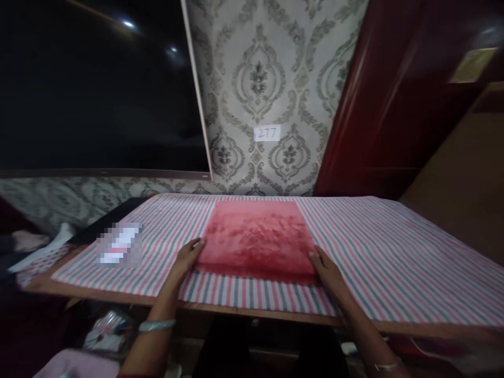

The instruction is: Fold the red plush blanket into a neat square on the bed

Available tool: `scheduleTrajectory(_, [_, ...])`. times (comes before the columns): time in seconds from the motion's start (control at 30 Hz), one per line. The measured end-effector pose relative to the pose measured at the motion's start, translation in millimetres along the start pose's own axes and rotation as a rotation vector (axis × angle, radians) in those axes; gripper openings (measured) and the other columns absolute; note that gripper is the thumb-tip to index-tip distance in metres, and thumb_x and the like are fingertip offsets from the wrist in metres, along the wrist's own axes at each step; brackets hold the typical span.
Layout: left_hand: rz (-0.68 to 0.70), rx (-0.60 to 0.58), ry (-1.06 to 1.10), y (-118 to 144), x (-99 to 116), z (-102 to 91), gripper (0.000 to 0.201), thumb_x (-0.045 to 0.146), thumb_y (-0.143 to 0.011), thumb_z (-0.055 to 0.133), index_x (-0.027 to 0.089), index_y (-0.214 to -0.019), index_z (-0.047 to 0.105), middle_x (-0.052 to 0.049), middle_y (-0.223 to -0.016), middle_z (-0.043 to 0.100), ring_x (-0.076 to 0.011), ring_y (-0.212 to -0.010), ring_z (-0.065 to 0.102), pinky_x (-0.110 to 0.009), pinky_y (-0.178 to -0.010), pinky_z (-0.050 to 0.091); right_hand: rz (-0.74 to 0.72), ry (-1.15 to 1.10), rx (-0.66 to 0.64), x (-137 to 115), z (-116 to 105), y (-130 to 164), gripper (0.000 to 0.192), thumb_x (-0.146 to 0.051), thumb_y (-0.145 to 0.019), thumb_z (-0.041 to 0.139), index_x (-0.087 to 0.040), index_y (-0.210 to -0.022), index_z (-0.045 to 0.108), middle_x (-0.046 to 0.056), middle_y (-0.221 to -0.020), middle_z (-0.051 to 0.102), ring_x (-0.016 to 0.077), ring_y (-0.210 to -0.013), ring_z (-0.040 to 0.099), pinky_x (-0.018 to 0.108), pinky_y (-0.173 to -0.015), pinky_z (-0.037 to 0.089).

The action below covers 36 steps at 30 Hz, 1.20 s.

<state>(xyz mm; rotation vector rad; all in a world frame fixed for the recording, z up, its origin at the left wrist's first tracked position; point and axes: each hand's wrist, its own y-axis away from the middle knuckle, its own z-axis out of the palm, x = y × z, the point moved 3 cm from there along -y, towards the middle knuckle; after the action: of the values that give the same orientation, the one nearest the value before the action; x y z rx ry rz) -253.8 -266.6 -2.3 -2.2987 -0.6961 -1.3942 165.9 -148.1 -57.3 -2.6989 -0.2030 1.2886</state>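
A red, plush-looking towel lies as a flat rectangle on a striped cloth, its long side across the table. My left hand is at the towel's left edge, thumb and fingers closed on it near the front corner. On the opposite edge, my right hand has its thumb on top, with some fingers out of sight. Slight blur keeps the towel's folds from showing clearly.
The pink, grey and white cloth covers a table with a wooden front edge. A pixelated pale item lies at left. Behind are a large television, patterned wallpaper and a paper label reading 277. A dark red door or panel stands right.
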Motion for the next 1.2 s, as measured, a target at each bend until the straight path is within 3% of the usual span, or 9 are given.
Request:
scheduleTrajectory(0.1, [-0.044,-0.041,0.066,-4.7,-1.9,5.5,0.059,0.056,-0.084,0.061,0.011,-0.12,0.066,-0.017,-0.122,0.072,-0.0294,-0.111,0.069,-0.04,-0.096,0.054,0.125,-0.024,-0.036,6.7,0.7,-2.2,0.082,-0.07,-0.083,0.04,-0.013,-0.14,0.056,0.018,-0.128,0.067,0.0319,-0.12,0.063,0.047,-0.104,0.048])
scheduleTrajectory(0.3, [-0.104,-0.188,0.325,-0.6,-20.6,11.7,0.087,0.055,-0.077,0.071,0.014,-0.148,0.043,-0.016,-0.133,0.066,-0.0285,-0.118,0.065,-0.041,-0.103,0.05,0.14,0.059,-0.096,14.4,0.7,-10.8,0.089,-0.079,-0.071,0.048,-0.017,-0.134,0.059,0.019,-0.119,0.071,0.0393,-0.111,0.067,0.053,-0.098,0.05])
scheduleTrajectory(0.4, [-0.036,-0.26,0.426,9.0,-20.5,11.0,0.098,0.059,-0.079,0.07,0.017,-0.157,0.027,-0.011,-0.12,0.073,-0.0287,-0.11,0.068,-0.045,-0.102,0.05,0.173,0.08,-0.111,13.1,-2.7,-8.4,0.101,-0.082,-0.068,0.046,-0.014,-0.143,0.051,0.022,-0.13,0.065,0.043,-0.114,0.065,0.055,-0.098,0.05])
scheduleTrajectory(0.47, [0.027,-0.298,0.433,15.1,-17.6,7.6,0.095,0.061,-0.08,0.068,0.02,-0.157,0.029,-0.01,-0.123,0.072,-0.0302,-0.116,0.065,-0.047,-0.105,0.048,0.156,0.056,-0.105,9.3,-5.6,-0.3,0.107,-0.083,-0.068,0.044,-0.013,-0.149,0.043,0.022,-0.141,0.057,0.044,-0.118,0.062,0.055,-0.1,0.049])
scheduleTrajectory(0.6, [0.254,-0.316,0.321,25.4,-12.2,-2.3,0.076,0.058,-0.084,0.065,0.024,-0.149,0.046,-0.009,-0.151,0.052,-0.0307,-0.144,0.04,-0.047,-0.119,0.032,0.013,0.035,-0.061,1.9,-8.1,28.3,0.097,-0.076,-0.076,0.049,-0.025,-0.157,0.03,0.012,-0.146,0.054,0.0411,-0.114,0.065,0.054,-0.096,0.052])
scheduleTrajectory(0.7, [0.423,-0.324,0.137,34.7,-15.1,-3.7,0.079,0.048,-0.083,0.069,0.022,-0.152,0.041,-0.011,-0.157,0.042,-0.0304,-0.146,0.036,-0.049,-0.122,0.026,-0.167,0.062,-0.064,2.0,-2.1,44.5,0.087,-0.065,-0.081,0.052,-0.026,-0.156,0.029,0.011,-0.141,0.059,0.0387,-0.119,0.063,0.052,-0.097,0.052])
scheduleTrajectory(0.87, [0.615,-0.258,-0.195,44.8,-20.8,6.4,0.076,0.019,-0.084,0.058,0.02,-0.154,0.03,-0.016,-0.146,0.048,-0.0262,-0.133,0.048,-0.046,-0.114,0.038,-0.458,0.116,-0.014,10.7,11.0,40.5,0.067,-0.041,-0.086,0.048,-0.023,-0.15,0.039,0.012,-0.138,0.059,0.0341,-0.124,0.058,0.049,-0.106,0.047])
scheduleTrajectory(1.03, [0.619,-0.155,-0.312,31.1,-14.7,12.7,0.059,0.015,-0.082,0.052,0.023,-0.141,0.048,-0.012,-0.126,0.061,-0.0251,-0.116,0.059,-0.042,-0.1,0.048,-0.417,0.248,0.034,7.3,9.6,28.9,0.06,-0.035,-0.085,0.043,-0.024,-0.144,0.047,0.012,-0.131,0.061,0.0339,-0.116,0.062,0.049,-0.094,0.052])
scheduleTrajectory(1.2, [0.728,0.048,-0.237,4.8,37.2,-8.7,0.037,0.026,-0.082,0.051,0.018,-0.115,0.066,-0.01,-0.106,0.068,-0.0241,-0.103,0.062,-0.042,-0.097,0.049,-0.437,0.241,0.142,-49.1,-35.1,0.3,0.053,-0.029,-0.083,0.042,-0.025,-0.133,0.057,0.009,-0.116,0.066,0.0292,-0.104,0.064,0.043,-0.088,0.052])
